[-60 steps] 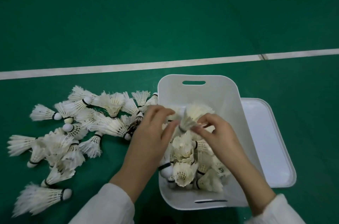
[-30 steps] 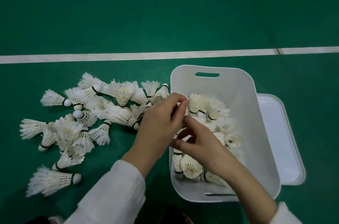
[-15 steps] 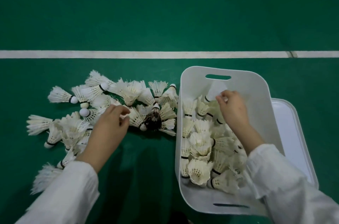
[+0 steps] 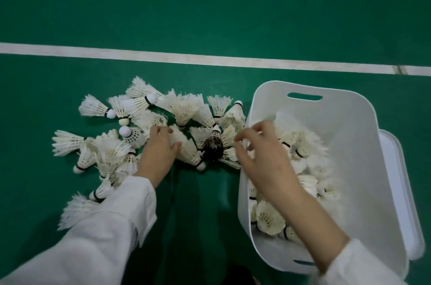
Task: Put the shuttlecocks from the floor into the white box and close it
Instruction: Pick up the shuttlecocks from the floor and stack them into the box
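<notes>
Gripping a white shuttlecock [image 4: 180, 142] between thumb and curled fingers, the left hand [image 4: 158, 155] is laid on the shuttlecocks [image 4: 186, 109] piled on the floor [image 4: 198, 210]. The right hand [image 4: 263, 158] is held over the left rim of the white box [image 4: 349, 121], fingers loosely bent, nothing gripped. Bare floor is seen between both hands.

— Where is the box [image 4: 354, 144]?
— On the floor [image 4: 210, 4], right of the loose shuttlecocks [image 4: 184, 109], with packed shuttlecocks [image 4: 305, 147] inside. The lid [image 4: 396, 179] lies just right of it.
— And the court line [image 4: 210, 59]?
— Behind everything. The left hand [image 4: 158, 151] grips one shuttlecock [image 4: 186, 149] at the heap's near edge, and the right hand [image 4: 263, 158] is above the box's left rim.
</notes>
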Demonstrator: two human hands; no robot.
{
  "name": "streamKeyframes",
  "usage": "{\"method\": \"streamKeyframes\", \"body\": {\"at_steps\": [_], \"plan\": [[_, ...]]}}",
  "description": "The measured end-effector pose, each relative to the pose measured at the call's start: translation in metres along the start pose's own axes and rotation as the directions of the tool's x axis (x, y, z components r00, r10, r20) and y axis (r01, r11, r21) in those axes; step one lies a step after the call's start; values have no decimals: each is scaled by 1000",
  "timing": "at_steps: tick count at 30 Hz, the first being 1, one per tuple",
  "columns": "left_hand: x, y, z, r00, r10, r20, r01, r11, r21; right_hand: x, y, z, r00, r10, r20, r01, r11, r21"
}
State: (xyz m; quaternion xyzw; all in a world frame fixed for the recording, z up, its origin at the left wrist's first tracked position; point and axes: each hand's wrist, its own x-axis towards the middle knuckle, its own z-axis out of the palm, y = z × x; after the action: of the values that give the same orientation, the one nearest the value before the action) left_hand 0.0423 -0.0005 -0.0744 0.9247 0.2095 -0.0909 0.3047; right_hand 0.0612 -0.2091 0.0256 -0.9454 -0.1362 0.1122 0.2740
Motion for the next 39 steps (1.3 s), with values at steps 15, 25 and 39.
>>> {"method": "streamKeyframes", "body": {"at_steps": [15,25,39], "plan": [[-13,-14,34,998,61,19,-61,998,-1,51,-19,92,816,252,520,165,761,-628],[-34,-9,-5,994,20,-107,-42,977,-209,36,-36,57,972,10,234,72,938,-340],[-71,20,-38,962,-270,52,206,582,-787,-39,43,-88,870,333,-364,-79,822,564]]}}
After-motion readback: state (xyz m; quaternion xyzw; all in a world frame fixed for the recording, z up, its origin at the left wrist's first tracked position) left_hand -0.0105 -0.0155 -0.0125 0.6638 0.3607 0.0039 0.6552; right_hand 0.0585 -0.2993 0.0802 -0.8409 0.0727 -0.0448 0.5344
